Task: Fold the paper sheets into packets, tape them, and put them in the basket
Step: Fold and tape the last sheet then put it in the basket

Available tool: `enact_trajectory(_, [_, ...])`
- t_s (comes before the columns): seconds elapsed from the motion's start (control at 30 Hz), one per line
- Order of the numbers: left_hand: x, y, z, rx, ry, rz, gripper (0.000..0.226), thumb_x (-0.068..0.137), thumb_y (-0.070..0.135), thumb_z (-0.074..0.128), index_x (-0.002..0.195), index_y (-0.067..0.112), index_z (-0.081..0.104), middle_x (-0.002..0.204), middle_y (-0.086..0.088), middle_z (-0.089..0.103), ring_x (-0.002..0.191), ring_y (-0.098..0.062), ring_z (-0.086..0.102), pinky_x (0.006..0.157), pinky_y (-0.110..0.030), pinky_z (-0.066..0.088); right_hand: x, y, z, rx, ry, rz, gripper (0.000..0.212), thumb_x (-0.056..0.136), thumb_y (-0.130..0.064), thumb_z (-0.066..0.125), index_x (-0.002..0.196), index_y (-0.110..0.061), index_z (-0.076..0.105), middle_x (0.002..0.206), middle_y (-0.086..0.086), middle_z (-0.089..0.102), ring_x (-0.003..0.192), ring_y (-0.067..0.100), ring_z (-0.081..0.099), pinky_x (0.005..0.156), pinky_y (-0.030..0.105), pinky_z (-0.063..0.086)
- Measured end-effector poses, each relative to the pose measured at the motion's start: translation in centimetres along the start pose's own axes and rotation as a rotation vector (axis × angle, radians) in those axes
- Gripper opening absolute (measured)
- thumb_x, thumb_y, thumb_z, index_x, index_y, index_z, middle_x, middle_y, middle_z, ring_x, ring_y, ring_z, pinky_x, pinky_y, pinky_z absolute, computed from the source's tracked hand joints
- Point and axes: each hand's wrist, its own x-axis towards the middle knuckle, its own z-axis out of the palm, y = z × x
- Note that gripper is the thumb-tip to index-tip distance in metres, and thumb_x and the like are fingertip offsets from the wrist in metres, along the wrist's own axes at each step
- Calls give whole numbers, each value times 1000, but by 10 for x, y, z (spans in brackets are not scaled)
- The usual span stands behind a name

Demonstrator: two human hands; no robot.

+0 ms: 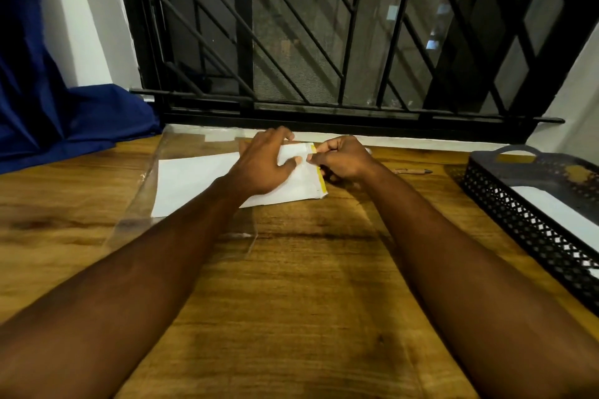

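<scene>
White folded paper packet (301, 178), with a yellow strip down its right edge, lies on the brown wood-grain counter (308, 285) near the far edge, just below the black metal window grille (324, 42). The left hand (265, 162) rests flat on the paper packet, fingers straight and spread, thumb pressing the paper down. The right hand (343, 159) sits at the packet's right edge with its fingers curled in, thumb and forefinger pinching the paper packet at the top of the yellow strip; whether a piece of tape is between them is too small to tell.

A flat white paper sheet (191, 181) reaches out to the left from under the left hand, lying on a clear plastic sleeve (142, 204). A brown pen (413, 171) lies just beyond the right hand. At the counter's right side stands a black perforated plastic basket (518, 214) holding a white folded paper (564, 214). A dark blue cloth (64, 120) is bunched at the far left.
</scene>
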Motion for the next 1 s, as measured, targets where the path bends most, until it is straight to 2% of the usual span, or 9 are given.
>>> enact_trajectory(0.1, [1,-4,4,187,-118,22,64,94,64,58,149,37,42,145,-2,45,135,-25,38,110,-51,31,5,1,2,-121,65,-38,11,89,-18,84,92,-14,75,83,4,74,63,13,62,52,26,50])
enact_trajectory(0.2, [-1,-9,11,251,-180,13,64,94,71,51,151,43,45,142,-2,43,134,-24,36,106,-49,28,11,4,5,-232,89,-74,13,83,-17,88,88,-15,75,86,2,75,80,16,69,63,28,52])
enact_trajectory(0.33, [-3,-14,22,142,-169,63,48,93,64,60,134,40,66,135,-1,54,132,-23,41,108,-43,29,14,12,11,-348,83,-94,13,79,-18,88,87,-15,78,81,-1,76,85,19,73,68,30,57])
enact_trajectory(0.4, [0,-12,23,81,-162,87,39,92,56,67,125,35,73,129,3,61,128,-19,47,107,-42,35,14,13,10,-350,74,-95,12,81,-15,86,90,-13,78,83,-1,77,86,18,73,69,29,57])
enact_trajectory(0.5, [2,-8,23,49,-157,76,28,91,46,72,115,33,78,120,6,67,117,-16,55,102,-44,46,14,10,8,-310,58,-87,11,83,-18,84,92,-14,79,86,1,78,84,19,74,75,36,62])
enact_trajectory(0.63, [2,-7,25,32,-143,49,23,92,39,74,112,30,80,119,6,67,115,-16,55,100,-41,47,12,5,6,-212,20,-43,4,93,-14,74,96,-13,76,93,11,77,76,20,70,63,33,62])
enact_trajectory(0.73, [1,-6,25,18,-138,84,23,92,35,74,112,25,80,118,5,67,114,-15,57,99,-36,47,12,5,-1,-97,-64,22,13,95,-4,67,107,-9,71,102,21,77,74,23,68,56,29,57])
enact_trajectory(0.8, [0,-3,24,14,-136,111,23,92,36,74,109,22,79,116,6,67,113,-16,58,98,-36,49,10,4,-7,-40,-127,65,21,93,1,69,112,-8,67,100,21,75,71,21,68,55,29,56])
enact_trajectory(1.0, [-1,-1,23,141,-218,146,51,85,61,58,118,24,70,124,4,63,118,-18,53,98,-43,49,-2,-7,-22,-210,-302,103,43,84,8,81,120,-9,63,87,11,69,58,12,65,52,25,53])
